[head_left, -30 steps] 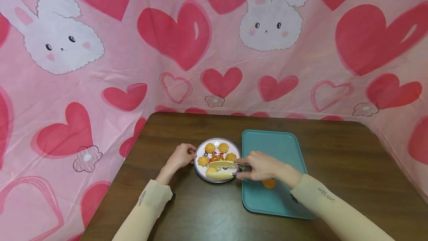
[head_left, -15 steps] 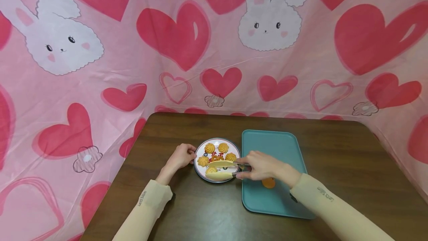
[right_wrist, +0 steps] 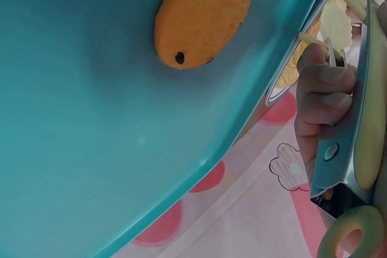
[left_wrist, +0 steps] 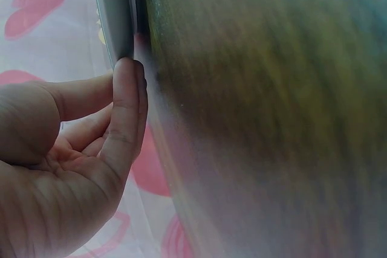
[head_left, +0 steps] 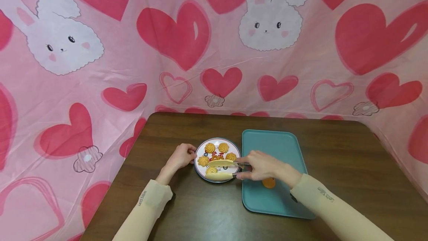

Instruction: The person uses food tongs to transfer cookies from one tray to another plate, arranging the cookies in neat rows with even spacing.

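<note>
A round white plate (head_left: 221, 177) with a dark rim holds several swirled yellow cookies (head_left: 210, 148) and a small brown item (head_left: 217, 157) at its middle. My left hand (head_left: 181, 156) holds the plate's left edge; in the left wrist view its thumb and fingertips (left_wrist: 126, 70) meet at the rim. My right hand (head_left: 262, 166) grips metal tongs (head_left: 222, 163) with pale yellow tips. These tips stand apart on either side of the front cookie (head_left: 211, 170), partly hiding it; whether they touch it I cannot tell.
Right of the plate, a teal tray (head_left: 271, 142) lies under my right forearm. On it rests an orange oval piece (right_wrist: 205, 16) with black dots. The brown table (head_left: 207, 211) backs onto a pink cloth (head_left: 220, 58) printed with hearts and rabbits.
Hardly anything differs. Both hands, the plate and the tray stay in place, and the tongs' tips shift only very slightly around the front cookie.
</note>
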`<act>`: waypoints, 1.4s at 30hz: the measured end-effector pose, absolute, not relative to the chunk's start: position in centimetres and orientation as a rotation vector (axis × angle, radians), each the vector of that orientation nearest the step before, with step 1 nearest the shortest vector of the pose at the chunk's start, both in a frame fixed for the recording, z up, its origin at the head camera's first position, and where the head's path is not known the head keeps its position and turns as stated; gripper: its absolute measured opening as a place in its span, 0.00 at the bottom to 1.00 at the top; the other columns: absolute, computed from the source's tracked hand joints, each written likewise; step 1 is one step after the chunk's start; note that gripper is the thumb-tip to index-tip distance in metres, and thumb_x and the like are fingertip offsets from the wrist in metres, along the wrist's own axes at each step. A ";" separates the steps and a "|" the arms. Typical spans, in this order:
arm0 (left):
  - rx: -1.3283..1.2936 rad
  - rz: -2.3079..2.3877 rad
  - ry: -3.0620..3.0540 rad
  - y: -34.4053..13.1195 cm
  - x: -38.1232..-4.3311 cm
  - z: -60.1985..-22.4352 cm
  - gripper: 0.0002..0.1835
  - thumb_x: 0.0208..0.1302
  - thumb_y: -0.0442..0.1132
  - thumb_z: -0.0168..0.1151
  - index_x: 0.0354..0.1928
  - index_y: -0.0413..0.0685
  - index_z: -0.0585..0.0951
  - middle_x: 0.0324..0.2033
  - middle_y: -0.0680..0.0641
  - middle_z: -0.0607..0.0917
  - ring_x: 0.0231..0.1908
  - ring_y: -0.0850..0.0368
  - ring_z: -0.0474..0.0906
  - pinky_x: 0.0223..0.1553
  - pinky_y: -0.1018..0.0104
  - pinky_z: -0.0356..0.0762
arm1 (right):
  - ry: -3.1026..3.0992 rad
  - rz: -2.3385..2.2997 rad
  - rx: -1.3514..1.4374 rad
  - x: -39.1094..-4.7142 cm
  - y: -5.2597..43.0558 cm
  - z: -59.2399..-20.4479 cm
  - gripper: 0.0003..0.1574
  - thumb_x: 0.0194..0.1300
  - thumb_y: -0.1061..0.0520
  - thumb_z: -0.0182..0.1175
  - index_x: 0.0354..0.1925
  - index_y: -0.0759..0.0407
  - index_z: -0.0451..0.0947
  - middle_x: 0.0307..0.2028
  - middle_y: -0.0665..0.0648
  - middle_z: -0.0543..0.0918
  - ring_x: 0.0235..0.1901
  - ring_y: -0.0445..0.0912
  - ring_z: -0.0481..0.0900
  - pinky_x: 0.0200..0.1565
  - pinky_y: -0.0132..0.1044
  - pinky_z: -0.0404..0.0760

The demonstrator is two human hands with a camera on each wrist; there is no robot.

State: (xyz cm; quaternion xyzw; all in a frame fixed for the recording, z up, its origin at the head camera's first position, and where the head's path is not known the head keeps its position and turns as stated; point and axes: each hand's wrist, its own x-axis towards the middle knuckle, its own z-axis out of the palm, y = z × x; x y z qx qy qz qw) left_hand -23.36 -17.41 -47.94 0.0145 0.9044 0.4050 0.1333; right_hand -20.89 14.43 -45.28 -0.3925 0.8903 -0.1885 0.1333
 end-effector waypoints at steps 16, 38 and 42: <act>0.048 1.182 2.628 -17.5 -23.5 -48.1 0.14 0.67 0.30 0.63 0.53 0.33 0.81 0.32 0.44 0.81 0.28 0.55 0.79 0.33 0.63 0.83 | 2.648 -0.504 -1.181 -20.8 14.9 -44.6 0.38 0.62 0.34 0.65 0.61 0.55 0.80 0.12 0.44 0.59 0.13 0.36 0.56 0.19 0.31 0.55; 0.051 1.193 2.632 -17.3 -23.5 -48.1 0.14 0.67 0.29 0.63 0.53 0.32 0.81 0.32 0.44 0.81 0.28 0.56 0.80 0.32 0.63 0.83 | 2.768 -0.545 -1.124 -18.2 22.3 -43.7 0.40 0.61 0.36 0.67 0.61 0.59 0.78 0.16 0.43 0.69 0.16 0.31 0.57 0.18 0.27 0.58; 0.046 1.195 2.627 -17.3 -23.5 -48.1 0.14 0.67 0.29 0.63 0.53 0.32 0.81 0.32 0.44 0.81 0.28 0.56 0.80 0.33 0.63 0.84 | 2.805 -0.547 -1.141 -17.3 24.1 -44.0 0.39 0.62 0.35 0.66 0.60 0.60 0.79 0.17 0.40 0.67 0.17 0.31 0.58 0.19 0.26 0.59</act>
